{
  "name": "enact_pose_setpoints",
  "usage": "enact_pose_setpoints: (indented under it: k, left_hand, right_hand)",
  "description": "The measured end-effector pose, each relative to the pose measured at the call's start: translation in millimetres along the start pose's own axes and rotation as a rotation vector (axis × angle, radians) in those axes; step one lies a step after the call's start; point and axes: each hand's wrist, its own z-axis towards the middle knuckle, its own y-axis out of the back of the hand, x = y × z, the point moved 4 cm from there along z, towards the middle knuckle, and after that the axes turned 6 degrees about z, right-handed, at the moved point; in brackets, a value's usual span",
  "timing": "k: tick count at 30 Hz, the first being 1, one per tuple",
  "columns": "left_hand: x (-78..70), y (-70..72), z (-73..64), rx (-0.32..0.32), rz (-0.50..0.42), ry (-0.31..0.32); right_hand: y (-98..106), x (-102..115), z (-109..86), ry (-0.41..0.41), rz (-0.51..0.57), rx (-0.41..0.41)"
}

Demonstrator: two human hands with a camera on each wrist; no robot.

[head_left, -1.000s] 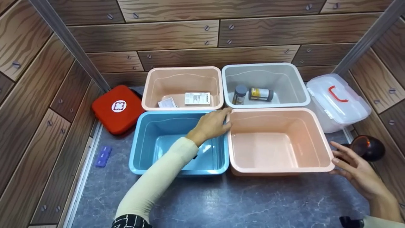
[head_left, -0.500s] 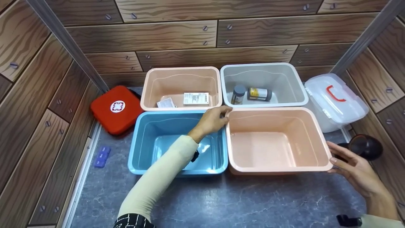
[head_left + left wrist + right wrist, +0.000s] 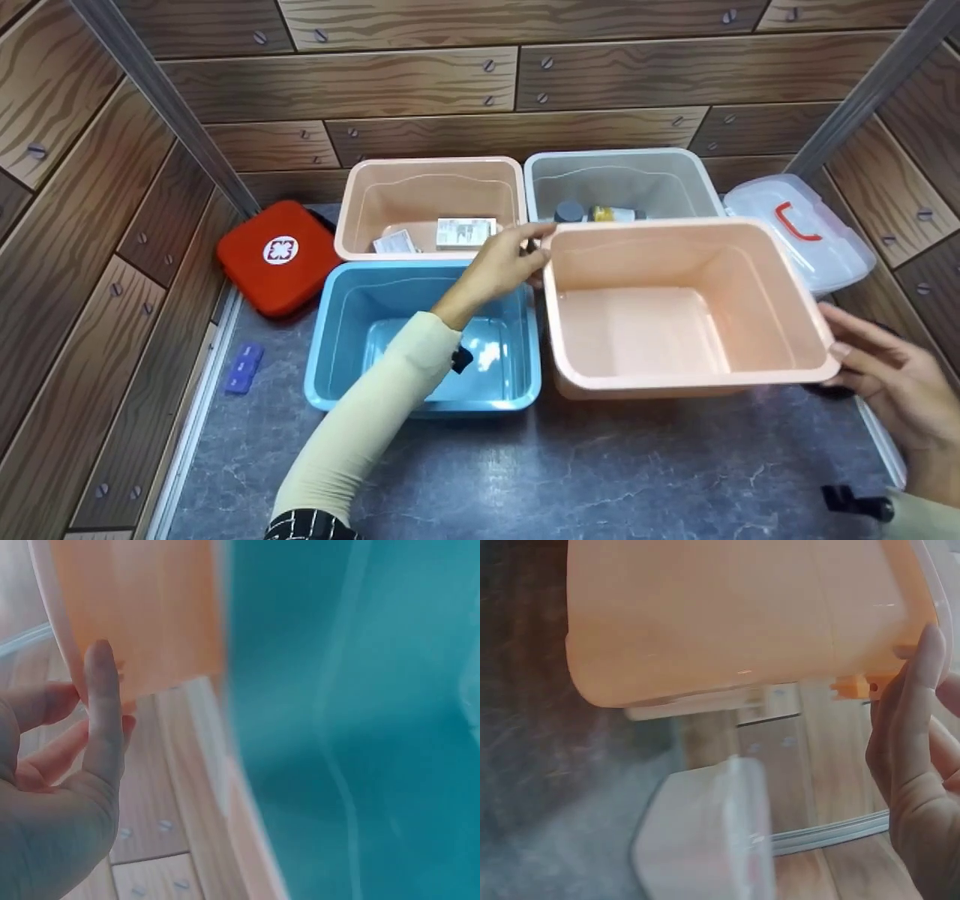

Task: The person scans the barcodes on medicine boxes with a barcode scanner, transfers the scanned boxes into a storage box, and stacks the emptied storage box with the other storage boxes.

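A peach plastic bin (image 3: 645, 330) hangs between both hands, raised above the floor. My left hand (image 3: 487, 277) pinches its left rim near the back corner; in the left wrist view, fingers (image 3: 103, 712) lie along the bin's wall with the thumb at the rim. On the opposite side, my right hand (image 3: 900, 375) grips the front right rim. The right wrist view shows fingers (image 3: 915, 705) under the rim against the bin's outer wall (image 3: 742, 622). Inside, the bin holds nothing. A blue bin (image 3: 424, 406) stands on the floor under my left forearm.
Behind are another peach bin (image 3: 431, 166) with small boxes and a grey bin (image 3: 622, 157) with two dark bottles, partly hidden. A red first-aid case (image 3: 277, 259) and purple pill organizer (image 3: 244, 367) lie left. A clear lidded box (image 3: 799, 232) stands right; plank-patterned walls enclose the floor.
Both hands have lifted the front peach bin up and to the right, away from the blue bin. It now covers part of the grey bin and the clear box in the head view.
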Motion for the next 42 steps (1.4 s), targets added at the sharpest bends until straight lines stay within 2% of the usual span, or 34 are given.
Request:
enact_pose_setpoints:
  k: [7, 13, 16, 21, 23, 24, 30, 34, 38, 42]
  left_hand:
    - [-30.4, 21.4, -3.9, 0.003, -0.172, -0.025]
    - [-48.5, 40.7, -11.0, -0.038, -0.270, -0.007]
    - [-52.7, 52.1, -15.1, -0.080, -0.275, -0.018]
    - [-55.9, 73.1, -23.0, -0.145, -0.298, -0.045]
    - [-54.9, 82.4, -26.5, -0.166, -0.305, -0.043]
    - [-53.9, 87.5, -28.7, -0.177, -0.296, -0.037]
    - [-38.3, 120.4, -44.7, -0.248, -0.185, 0.012]
    - [-24.7, 144.9, -60.2, -0.298, -0.149, 0.032]
    - [-11.2, 172.6, -79.6, -0.358, -0.092, 0.085]
    - [1.4, 198.0, -99.8, -0.401, -0.043, 0.137]
  right_hand:
    - [-20, 27, 12.2, 0.096, 0.151, 0.079]
    - [-38, 40, 20.3, 0.089, 0.311, 0.191]
    - [-50, 42, 22.2, 0.097, 0.278, 0.163]
    - [-70, 39, 24.8, 0.099, 0.187, 0.051]
    - [-80, 36, 26.7, 0.083, 0.184, 0.038]
    - [-86, 33, 28.3, 0.069, 0.215, 0.047]
    - [-124, 10, 39.5, -0.005, 0.343, 0.190]
    - [-150, -9, 45.4, -0.041, 0.263, 0.188]
    - [-180, -30, 50.1, -0.089, 0.142, 0.129]
    - [-212, -51, 51.7, -0.135, 0.072, 0.090]
